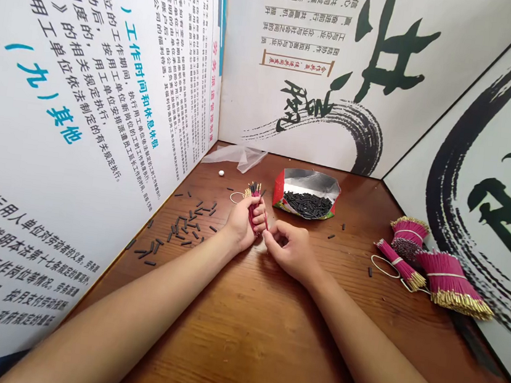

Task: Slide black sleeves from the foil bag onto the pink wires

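Note:
My left hand (243, 224) is closed around a small bundle of magenta wires (252, 211). Gold ends stick out above the fist, a few with black pieces among them. Close beside it, my right hand (292, 251) pinches thumb to forefinger on a single magenta wire (266, 219), which stands up along my left fingertips. Part of the bundle is hidden by my left fingers. Just beyond my hands sits an opened foil packet (310, 179) with many short black tubes (307, 205) in it.
Loose black tubes (186, 223) lie scattered to the left. Tied bundles of magenta wires (448, 274) rest on the right by the panel. A clear plastic bag (236, 155) and a small white object (221, 173) lie at the back left. Printed panels enclose the wooden table (237, 338).

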`<move>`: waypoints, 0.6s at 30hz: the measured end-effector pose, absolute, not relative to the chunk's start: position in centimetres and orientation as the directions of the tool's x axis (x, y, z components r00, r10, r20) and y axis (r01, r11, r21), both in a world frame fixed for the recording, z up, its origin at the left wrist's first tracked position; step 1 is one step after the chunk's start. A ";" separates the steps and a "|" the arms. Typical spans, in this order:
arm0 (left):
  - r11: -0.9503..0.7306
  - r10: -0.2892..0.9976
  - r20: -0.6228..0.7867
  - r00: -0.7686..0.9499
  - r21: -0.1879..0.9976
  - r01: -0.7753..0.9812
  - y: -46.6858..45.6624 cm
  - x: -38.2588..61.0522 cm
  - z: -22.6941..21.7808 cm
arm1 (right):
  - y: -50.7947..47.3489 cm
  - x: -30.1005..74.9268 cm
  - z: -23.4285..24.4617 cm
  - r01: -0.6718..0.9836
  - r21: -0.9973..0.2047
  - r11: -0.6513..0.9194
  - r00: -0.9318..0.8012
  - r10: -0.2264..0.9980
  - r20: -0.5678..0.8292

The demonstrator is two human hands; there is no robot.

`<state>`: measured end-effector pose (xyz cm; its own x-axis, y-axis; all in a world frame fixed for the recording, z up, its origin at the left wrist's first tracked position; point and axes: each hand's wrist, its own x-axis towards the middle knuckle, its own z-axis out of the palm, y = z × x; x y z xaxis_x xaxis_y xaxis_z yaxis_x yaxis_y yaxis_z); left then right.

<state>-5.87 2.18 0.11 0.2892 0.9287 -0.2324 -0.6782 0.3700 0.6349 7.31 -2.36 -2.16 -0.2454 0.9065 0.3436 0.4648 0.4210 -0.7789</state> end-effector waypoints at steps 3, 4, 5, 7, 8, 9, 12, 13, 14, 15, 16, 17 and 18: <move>0.374 0.925 -0.228 0.303 0.679 -0.632 1.9 -5.6 0.1 | -2.4 7.4 -2.1 0.423 -0.810 0.406 -0.203 0.914 0.352; 0.373 0.925 -0.224 0.308 0.700 -0.610 1.8 -5.5 0.0 | -2.4 7.5 -2.1 0.406 -0.821 0.401 -0.202 0.916 0.347; 0.366 0.925 -0.217 0.311 0.720 -0.589 1.7 -5.4 0.0 | -2.4 7.5 -2.2 0.392 -0.830 0.397 -0.201 0.917 0.343; 0.346 0.930 -0.198 0.311 0.757 -0.554 1.4 -5.2 -0.2 | -2.4 7.5 -2.2 0.370 -0.841 0.393 -0.198 0.919 0.342; 0.333 0.933 -0.186 0.309 0.774 -0.538 1.3 -5.2 -0.3 | -2.4 7.5 -2.2 0.366 -0.843 0.395 -0.195 0.918 0.345; 0.316 0.936 -0.171 0.307 0.792 -0.522 1.2 -5.1 -0.4 | -2.3 7.4 -2.2 0.368 -0.841 0.396 -0.191 0.918 0.349; 0.233 0.954 -0.110 0.278 0.856 -0.462 1.0 -4.8 -0.5 | -2.2 7.4 -2.3 0.410 -0.814 0.412 -0.178 0.911 0.371; 0.197 0.962 -0.087 0.259 0.878 -0.436 0.9 -4.7 -0.5 | -2.2 7.4 -2.3 0.430 -0.797 0.423 -0.178 0.906 0.385; 0.166 0.968 -0.070 0.241 0.898 -0.407 0.8 -4.5 -0.5 | -2.1 7.4 -2.3 0.451 -0.778 0.437 -0.179 0.898 0.401; 0.141 0.974 -0.057 0.220 0.911 -0.386 0.7 -4.3 -0.5 | -2.0 7.5 -2.3 0.468 -0.760 0.451 -0.180 0.891 0.417; 0.128 0.977 -0.053 0.205 0.919 -0.374 0.7 -4.1 -0.4 | -2.0 7.5 -2.3 0.481 -0.746 0.460 -0.182 0.885 0.429; 0.129 0.979 -0.058 0.198 0.921 -0.368 0.7 -4.0 -0.4 | -2.0 7.5 -2.2 0.489 -0.738 0.464 -0.185 0.882 0.432; 0.146 0.977 -0.076 0.198 0.918 -0.369 0.7 -3.9 -0.4 | -2.0 7.5 -2.2 0.491 -0.738 0.463 -0.190 0.883 0.429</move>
